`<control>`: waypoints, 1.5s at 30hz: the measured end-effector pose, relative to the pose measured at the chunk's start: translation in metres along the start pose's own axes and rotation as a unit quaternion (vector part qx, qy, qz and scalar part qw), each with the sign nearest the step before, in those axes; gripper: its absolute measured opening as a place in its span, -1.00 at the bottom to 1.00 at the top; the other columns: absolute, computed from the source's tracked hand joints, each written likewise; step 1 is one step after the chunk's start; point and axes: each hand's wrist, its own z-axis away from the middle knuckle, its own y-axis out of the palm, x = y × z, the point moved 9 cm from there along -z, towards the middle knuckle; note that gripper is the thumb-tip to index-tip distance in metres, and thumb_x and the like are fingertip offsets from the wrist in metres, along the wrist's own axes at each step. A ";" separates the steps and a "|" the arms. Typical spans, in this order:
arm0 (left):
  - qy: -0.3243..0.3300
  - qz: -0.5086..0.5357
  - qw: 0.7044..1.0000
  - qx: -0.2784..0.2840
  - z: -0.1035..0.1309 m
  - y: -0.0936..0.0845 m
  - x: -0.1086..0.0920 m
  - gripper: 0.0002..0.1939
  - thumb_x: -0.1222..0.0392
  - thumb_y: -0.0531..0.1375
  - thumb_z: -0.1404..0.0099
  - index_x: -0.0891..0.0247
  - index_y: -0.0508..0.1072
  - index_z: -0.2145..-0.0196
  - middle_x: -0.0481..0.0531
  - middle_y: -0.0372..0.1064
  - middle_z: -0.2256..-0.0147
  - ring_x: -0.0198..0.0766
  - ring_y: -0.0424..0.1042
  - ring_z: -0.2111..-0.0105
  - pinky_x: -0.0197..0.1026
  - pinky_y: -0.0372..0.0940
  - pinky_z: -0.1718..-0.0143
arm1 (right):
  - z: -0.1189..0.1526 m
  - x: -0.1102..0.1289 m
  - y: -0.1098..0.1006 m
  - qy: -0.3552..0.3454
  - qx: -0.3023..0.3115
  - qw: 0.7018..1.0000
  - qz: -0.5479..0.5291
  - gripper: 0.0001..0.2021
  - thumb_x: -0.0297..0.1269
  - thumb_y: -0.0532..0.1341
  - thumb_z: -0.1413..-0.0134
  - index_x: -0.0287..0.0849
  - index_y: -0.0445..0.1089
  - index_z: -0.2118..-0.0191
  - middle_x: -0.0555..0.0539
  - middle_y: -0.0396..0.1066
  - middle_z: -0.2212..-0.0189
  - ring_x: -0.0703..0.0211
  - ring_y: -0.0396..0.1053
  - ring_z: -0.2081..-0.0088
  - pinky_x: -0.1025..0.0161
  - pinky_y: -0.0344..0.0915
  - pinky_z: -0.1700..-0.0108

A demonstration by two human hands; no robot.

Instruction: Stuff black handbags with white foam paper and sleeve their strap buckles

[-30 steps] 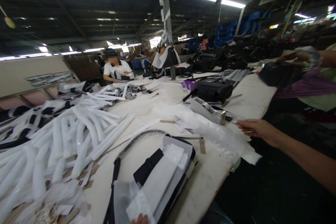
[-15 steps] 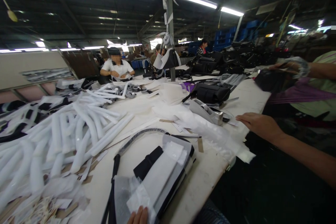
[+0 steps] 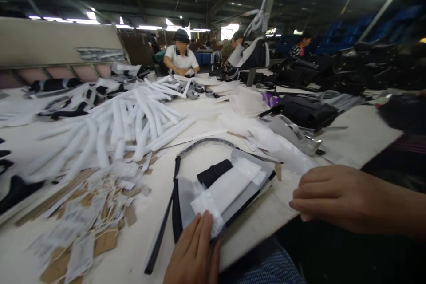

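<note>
A black handbag lies on the table, its handle wrapped in clear film. White tissue paper and a rolled black piece rest on its grey-white wrapping. My left hand presses on the near end of the tissue, fingers stretched out flat and thumb by the bag's edge. To the right, my right hand hovers by the table edge, apart from the bag. Its fingers are bent and pressed together; what they hold, if anything, is hidden.
White foam tubes are heaped at left, with hang tags strewn in front. White sheeting and another black bag lie beyond. A person sits across the table. The table edge runs along the near right.
The view has swung right and down. My left hand shows more fully, still on the tissue paper. My right hand has come closer to the bag and the table edge.
</note>
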 end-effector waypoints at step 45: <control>-0.108 0.090 0.988 -0.064 -0.009 -0.010 -0.001 -0.67 0.26 0.00 -0.41 0.38 0.52 0.06 0.09 0.51 -0.01 -0.12 0.47 -0.02 -0.12 0.39 -0.02 | -0.217 0.079 0.202 -0.263 0.461 0.844 0.076 -0.54 0.22 0.35 0.07 -0.14 0.59 0.50 -0.06 0.47 0.62 0.18 0.30 0.58 0.25 -0.03 0.48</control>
